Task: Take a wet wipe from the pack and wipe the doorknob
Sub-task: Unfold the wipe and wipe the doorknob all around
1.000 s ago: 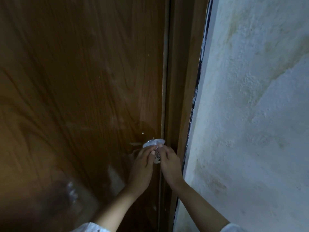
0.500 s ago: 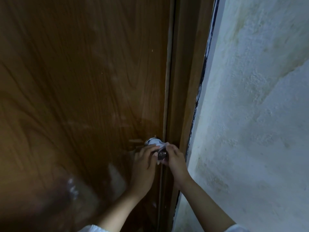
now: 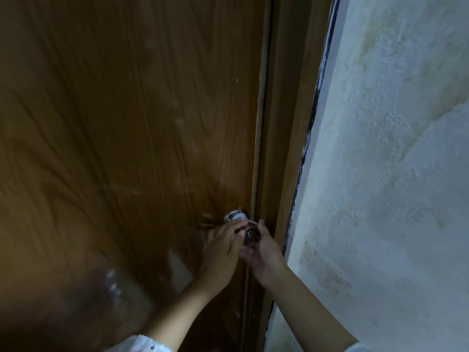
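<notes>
A round silver doorknob point(image 3: 250, 234) sits at the right edge of the brown wooden door point(image 3: 132, 128), with its metal rose plate point(image 3: 234, 215) behind it. My left hand point(image 3: 220, 250) reaches in from the left, its fingers pressing a white wet wipe point(image 3: 240, 219) against the neck and left side of the knob. Only small bits of the wipe show between the fingers. My right hand point(image 3: 264, 250) cups the knob from the right and below, thumb up beside it. The wipe pack is not in view.
The door frame point(image 3: 284, 148) runs up just right of the knob. A rough white plastered wall point(image 3: 390, 189) fills the right side. The door shows a darker damp-looking patch above the knob and a glossy reflection at the lower left.
The wipe, bunched over the top of the knob a second ago, has slid down to the left side under my left fingers, and the knob's face is now bare.
</notes>
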A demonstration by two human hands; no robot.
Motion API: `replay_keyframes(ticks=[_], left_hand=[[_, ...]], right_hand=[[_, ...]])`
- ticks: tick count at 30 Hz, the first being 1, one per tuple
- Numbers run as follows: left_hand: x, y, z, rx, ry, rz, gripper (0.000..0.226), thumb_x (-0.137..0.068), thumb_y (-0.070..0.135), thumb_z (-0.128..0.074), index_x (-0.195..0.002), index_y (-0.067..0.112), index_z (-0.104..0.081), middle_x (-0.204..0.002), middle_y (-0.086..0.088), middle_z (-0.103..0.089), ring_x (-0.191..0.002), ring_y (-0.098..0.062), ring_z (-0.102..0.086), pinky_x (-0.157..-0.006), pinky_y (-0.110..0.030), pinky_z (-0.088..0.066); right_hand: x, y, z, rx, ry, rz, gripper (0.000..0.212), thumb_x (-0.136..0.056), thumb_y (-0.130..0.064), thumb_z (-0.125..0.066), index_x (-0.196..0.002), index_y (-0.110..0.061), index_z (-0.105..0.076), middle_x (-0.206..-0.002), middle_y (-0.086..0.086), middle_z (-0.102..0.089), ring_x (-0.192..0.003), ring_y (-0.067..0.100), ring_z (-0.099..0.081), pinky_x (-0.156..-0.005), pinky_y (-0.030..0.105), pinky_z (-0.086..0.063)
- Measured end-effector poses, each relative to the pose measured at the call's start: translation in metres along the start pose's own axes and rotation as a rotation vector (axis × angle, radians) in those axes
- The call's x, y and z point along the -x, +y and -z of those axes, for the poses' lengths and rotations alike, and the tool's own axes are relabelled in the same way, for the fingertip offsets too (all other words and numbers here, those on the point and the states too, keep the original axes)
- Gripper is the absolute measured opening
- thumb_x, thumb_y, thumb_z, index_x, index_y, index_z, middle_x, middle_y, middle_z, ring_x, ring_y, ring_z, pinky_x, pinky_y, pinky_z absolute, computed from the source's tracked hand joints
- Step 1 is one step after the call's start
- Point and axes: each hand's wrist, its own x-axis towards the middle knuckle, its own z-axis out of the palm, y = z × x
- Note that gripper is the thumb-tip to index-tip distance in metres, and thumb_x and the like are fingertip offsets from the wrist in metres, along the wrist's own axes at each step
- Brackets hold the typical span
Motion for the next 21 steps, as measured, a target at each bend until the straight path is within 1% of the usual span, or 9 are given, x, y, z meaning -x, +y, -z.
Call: replay_keyframes(ticks=[3, 4, 6, 8, 10, 12, 15, 19, 21], left_hand=[[0.002, -0.005, 0.001, 0.008, 0.022, 0.001, 0.030, -0.096, 0.031, -0.035, -0.122, 0.043, -0.045, -0.126, 0.017, -0.047, -0.118, -0.001, -0.032, -0.098, -0.026, -0.027], [0.003, -0.006, 0.001, 0.032, 0.034, 0.001, 0.029, -0.096, 0.031, -0.036, -0.120, 0.046, -0.043, -0.122, 0.020, -0.046, -0.119, -0.002, -0.033, -0.099, -0.027, -0.029], [0.005, -0.008, 0.001, 0.080, 0.055, -0.001, 0.030, -0.095, 0.032, -0.037, -0.118, 0.051, -0.039, -0.120, 0.026, -0.043, -0.120, -0.001, -0.033, -0.099, -0.027, -0.030], [0.008, -0.009, -0.001, 0.092, 0.076, -0.023, 0.031, -0.095, 0.032, -0.037, -0.119, 0.052, -0.037, -0.120, 0.029, -0.041, -0.119, 0.004, -0.033, -0.098, -0.024, -0.029], [0.011, -0.011, -0.003, 0.046, 0.097, -0.064, 0.031, -0.095, 0.031, -0.038, -0.118, 0.052, -0.038, -0.121, 0.026, -0.041, -0.116, 0.005, -0.033, -0.096, -0.020, -0.029], [0.013, -0.011, -0.006, -0.017, 0.104, -0.099, 0.029, -0.095, 0.030, -0.039, -0.117, 0.048, -0.043, -0.122, 0.020, -0.043, -0.116, 0.002, -0.035, -0.093, -0.016, -0.028], [0.012, -0.009, -0.007, -0.075, 0.123, -0.124, 0.027, -0.095, 0.027, -0.041, -0.117, 0.038, -0.053, -0.121, 0.012, -0.048, -0.113, -0.001, -0.037, -0.093, -0.020, -0.032], [0.011, -0.007, -0.006, -0.041, 0.140, -0.124, 0.024, -0.094, 0.027, -0.043, -0.112, 0.038, -0.055, -0.113, 0.016, -0.049, -0.110, 0.001, -0.040, -0.092, -0.020, -0.035], [0.012, -0.008, -0.006, -0.005, 0.153, -0.105, 0.022, -0.093, 0.024, -0.044, -0.105, 0.039, -0.055, -0.108, 0.016, -0.052, -0.106, 0.005, -0.043, -0.088, -0.017, -0.037]], right_hand=[[0.002, 0.004, 0.000, 0.446, 0.156, 0.401, 0.028, -0.095, -0.031, -0.046, -0.111, -0.015, -0.062, -0.111, 0.008, -0.066, -0.102, 0.020, -0.063, -0.091, 0.035, -0.052], [0.003, 0.004, 0.001, 0.561, 0.180, 0.545, 0.024, -0.094, -0.026, -0.049, -0.107, -0.014, -0.065, -0.111, 0.006, -0.065, -0.102, 0.019, -0.062, -0.089, 0.030, -0.052], [0.007, 0.004, 0.005, 0.725, 0.196, 0.765, 0.014, -0.091, -0.016, -0.056, -0.095, -0.013, -0.069, -0.102, -0.003, -0.062, -0.097, 0.012, -0.061, -0.078, 0.013, -0.050], [0.011, 0.007, 0.012, 0.853, 0.201, 0.896, 0.009, -0.087, -0.010, -0.061, -0.089, -0.012, -0.070, -0.095, -0.011, -0.056, -0.091, 0.005, -0.058, -0.074, 0.002, -0.045], [0.014, 0.016, 0.018, 0.930, 0.210, 0.914, 0.009, -0.085, -0.006, -0.063, -0.089, -0.010, -0.071, -0.093, -0.010, -0.058, -0.087, 0.002, -0.057, -0.075, -0.002, -0.042], [0.013, 0.022, 0.025, 0.945, 0.240, 0.874, 0.013, -0.085, -0.004, -0.062, -0.094, -0.008, -0.071, -0.095, -0.005, -0.062, -0.086, -0.001, -0.057, -0.074, -0.003, -0.042], [0.011, 0.016, 0.025, 0.921, 0.278, 0.841, 0.017, -0.087, -0.005, -0.060, -0.102, -0.006, -0.067, -0.099, 0.001, -0.067, -0.085, 0.002, -0.060, -0.073, 0.000, -0.044], [0.013, 0.010, 0.016, 0.916, 0.180, 0.887, 0.014, -0.085, -0.005, -0.062, -0.097, -0.010, -0.068, -0.087, -0.008, -0.064, -0.080, -0.006, -0.060, -0.069, -0.001, -0.044], [0.013, 0.014, 0.018, 0.943, 0.125, 0.841, 0.012, -0.086, -0.008, -0.062, -0.096, -0.012, -0.068, -0.087, -0.007, -0.068, -0.082, -0.002, -0.063, -0.070, 0.001, -0.046]])
